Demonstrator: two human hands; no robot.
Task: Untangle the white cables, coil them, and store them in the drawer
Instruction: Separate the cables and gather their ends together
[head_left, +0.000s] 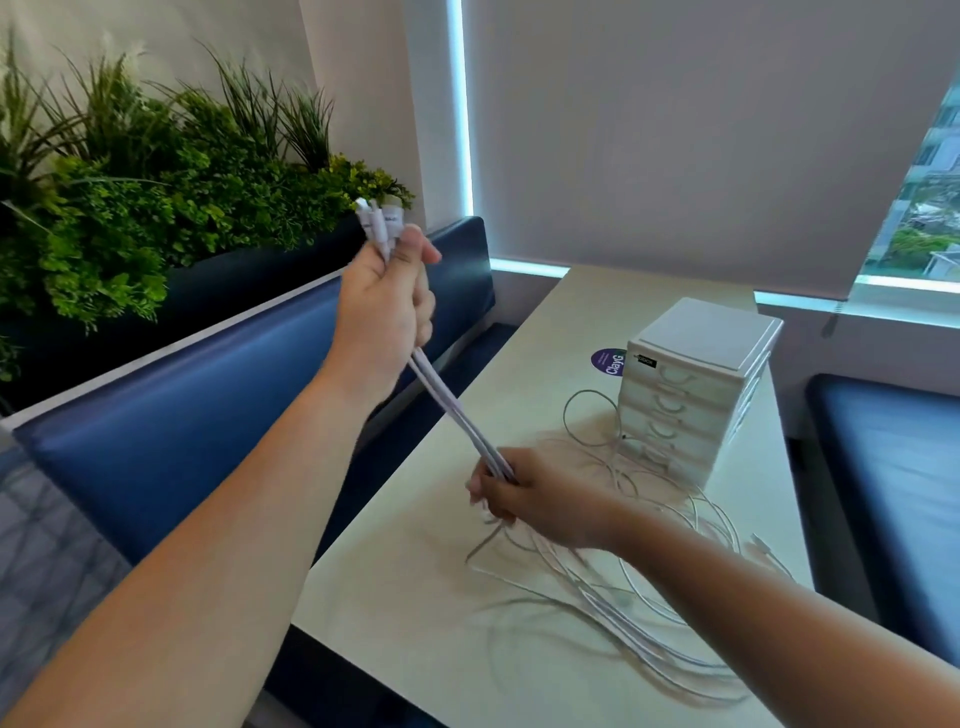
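White cables (457, 415) ran in a tight, straight bundle between the two hands, slanting from upper left down to lower right above the table edge. The left hand (387, 306) was raised, its fingers curled round the bundle in a fist, and the white plug ends (376, 218) stuck out above it, pressed together. The right hand (524, 493) was lower and close over the pale cream tabletop (405, 597), its fingers wrapped round the same bundle. Motion blur hid exactly how its fingertips lay.

Below the right hand the rest of the cables spilled out in loose, overlapping loops (623, 577) across the tabletop — tangled, none of them coiled. One thin loop (587, 415) lay against the front of a small white plastic drawer unit (696, 395), which stood further back on the table with all its drawers shut. Just left of the unit, partly hidden by it, a round purple sticker (605, 361) showed on the tabletop.

A blue padded bench (182, 415) ran along the left side of the table, with green plants in a dark planter (156, 182) behind its backrest. Pale roller blinds (675, 130) covered the window — a second blue seat (883, 467) lay to the right.
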